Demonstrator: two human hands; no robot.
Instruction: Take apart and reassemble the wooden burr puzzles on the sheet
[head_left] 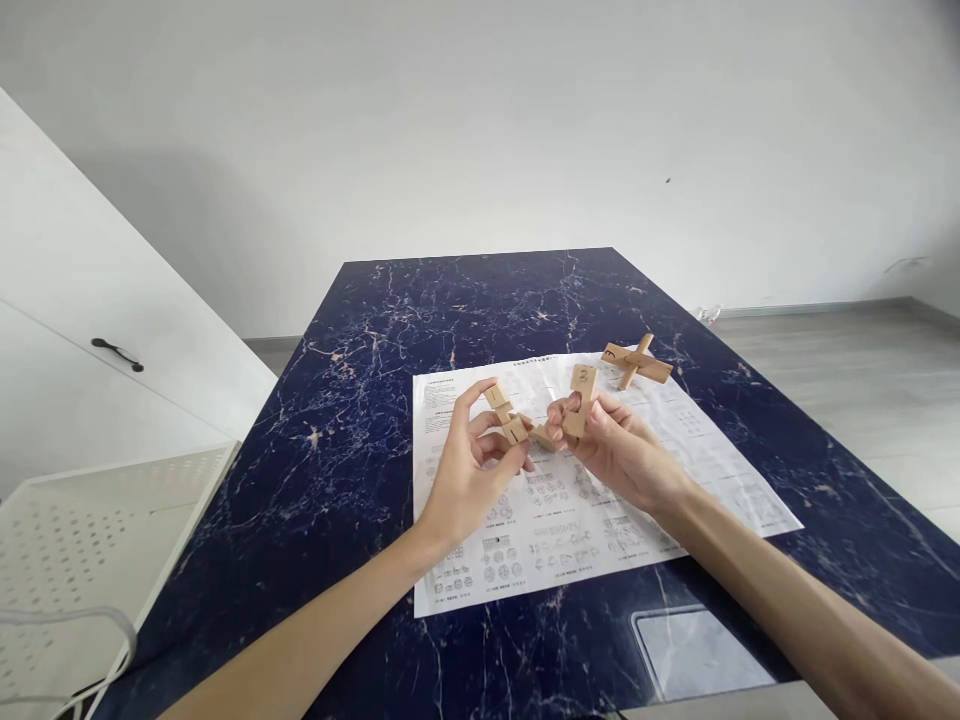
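While the left hand (472,478) grips a notched wooden piece (505,412) between thumb and fingers, the right hand (624,450) pinches a block marked 3 (583,400), tilted slightly; both are above the printed sheet (697,470) on the dark surface (360,390). The step in hand looks like comparing or orienting the two pieces, which stand apart. The next move probably calls for turning their cut-outs to face each other (whether they fit, I cannot tell). Near the sheet's far right corner rests a crossed wooden assembly (636,365).
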